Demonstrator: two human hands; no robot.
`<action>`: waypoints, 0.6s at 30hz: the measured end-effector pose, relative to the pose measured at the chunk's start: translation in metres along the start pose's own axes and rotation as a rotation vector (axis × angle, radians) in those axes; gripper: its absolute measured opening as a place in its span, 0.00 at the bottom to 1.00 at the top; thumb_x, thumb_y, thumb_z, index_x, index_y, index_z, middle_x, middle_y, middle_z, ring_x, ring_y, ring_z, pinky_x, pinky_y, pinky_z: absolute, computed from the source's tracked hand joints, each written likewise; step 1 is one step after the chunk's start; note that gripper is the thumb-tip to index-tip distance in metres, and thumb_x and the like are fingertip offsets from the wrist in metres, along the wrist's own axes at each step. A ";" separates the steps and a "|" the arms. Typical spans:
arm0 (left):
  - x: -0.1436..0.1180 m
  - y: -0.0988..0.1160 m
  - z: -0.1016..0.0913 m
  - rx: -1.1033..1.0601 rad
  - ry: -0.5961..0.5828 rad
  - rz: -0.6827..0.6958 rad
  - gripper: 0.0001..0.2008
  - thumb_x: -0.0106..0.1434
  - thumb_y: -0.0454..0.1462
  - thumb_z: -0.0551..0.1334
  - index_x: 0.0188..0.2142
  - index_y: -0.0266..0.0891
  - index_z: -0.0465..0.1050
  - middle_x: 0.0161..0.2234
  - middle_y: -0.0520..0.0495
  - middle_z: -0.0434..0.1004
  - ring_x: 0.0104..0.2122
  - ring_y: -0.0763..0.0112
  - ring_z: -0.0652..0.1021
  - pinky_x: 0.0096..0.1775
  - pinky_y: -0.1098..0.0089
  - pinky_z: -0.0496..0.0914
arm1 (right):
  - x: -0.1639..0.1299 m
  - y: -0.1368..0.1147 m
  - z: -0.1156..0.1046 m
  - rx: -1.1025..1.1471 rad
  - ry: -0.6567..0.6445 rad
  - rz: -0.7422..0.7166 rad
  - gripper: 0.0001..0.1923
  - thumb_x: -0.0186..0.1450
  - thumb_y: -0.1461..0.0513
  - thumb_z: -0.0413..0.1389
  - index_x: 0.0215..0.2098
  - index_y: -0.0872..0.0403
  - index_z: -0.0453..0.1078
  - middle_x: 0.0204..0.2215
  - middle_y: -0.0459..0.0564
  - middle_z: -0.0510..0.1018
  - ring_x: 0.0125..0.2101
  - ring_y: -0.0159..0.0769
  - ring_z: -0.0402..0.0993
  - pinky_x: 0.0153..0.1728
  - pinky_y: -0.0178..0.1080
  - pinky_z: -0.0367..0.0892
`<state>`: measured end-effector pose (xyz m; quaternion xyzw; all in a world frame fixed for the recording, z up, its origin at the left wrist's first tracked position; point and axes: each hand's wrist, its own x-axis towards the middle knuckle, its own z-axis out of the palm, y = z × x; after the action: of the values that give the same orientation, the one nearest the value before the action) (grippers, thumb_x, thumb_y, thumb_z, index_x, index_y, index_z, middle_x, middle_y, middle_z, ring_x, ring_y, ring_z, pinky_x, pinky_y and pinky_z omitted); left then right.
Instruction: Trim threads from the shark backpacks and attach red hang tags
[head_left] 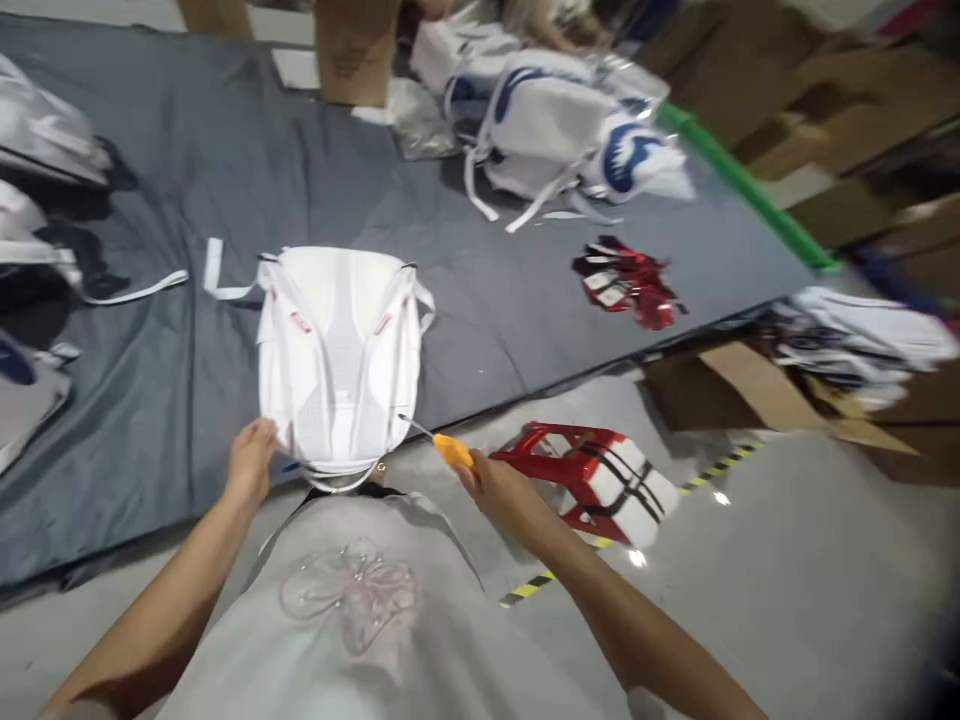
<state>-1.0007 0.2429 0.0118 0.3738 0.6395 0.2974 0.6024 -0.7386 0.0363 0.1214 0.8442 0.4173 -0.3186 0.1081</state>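
Left hand (251, 462) grips white backpack (337, 355); right hand (499, 492) clasps orange-handled tool (442, 443).

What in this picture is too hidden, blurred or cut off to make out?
- Head view: the tool's metal tip is too thin and blurred to identify; the right hand covers most of its orange handle.
- The left hand covers the white backpack's lower corner.
- The red tags carry print too small to read.
- The white bags at the top are motion-blurred.
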 end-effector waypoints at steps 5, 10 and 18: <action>0.010 0.014 -0.009 -0.288 -0.088 -0.369 0.06 0.66 0.35 0.58 0.34 0.33 0.69 0.39 0.36 0.75 0.42 0.63 0.79 0.44 0.62 0.77 | -0.005 -0.024 0.044 -0.021 -0.018 0.062 0.17 0.75 0.55 0.41 0.48 0.55 0.66 0.34 0.53 0.81 0.37 0.44 0.79 0.27 0.36 0.54; 0.025 0.016 0.013 -0.520 -0.134 -0.527 0.10 0.68 0.37 0.57 0.45 0.33 0.69 0.45 0.36 0.73 0.47 0.63 0.77 0.42 0.67 0.78 | 0.010 -0.042 0.071 -0.020 0.108 0.129 0.16 0.75 0.55 0.42 0.46 0.55 0.66 0.35 0.54 0.81 0.36 0.42 0.80 0.28 0.36 0.55; 0.030 0.001 0.024 -0.781 -0.505 -0.584 0.18 0.71 0.48 0.51 0.44 0.34 0.70 0.36 0.42 0.79 0.34 0.67 0.81 0.31 0.70 0.79 | 0.035 -0.060 0.093 0.068 0.078 -0.059 0.16 0.74 0.54 0.43 0.49 0.54 0.67 0.36 0.52 0.80 0.37 0.41 0.78 0.31 0.35 0.58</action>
<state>-0.9768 0.2669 -0.0066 -0.0108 0.3942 0.2341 0.8887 -0.8107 0.0547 0.0324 0.8464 0.4349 -0.3025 0.0538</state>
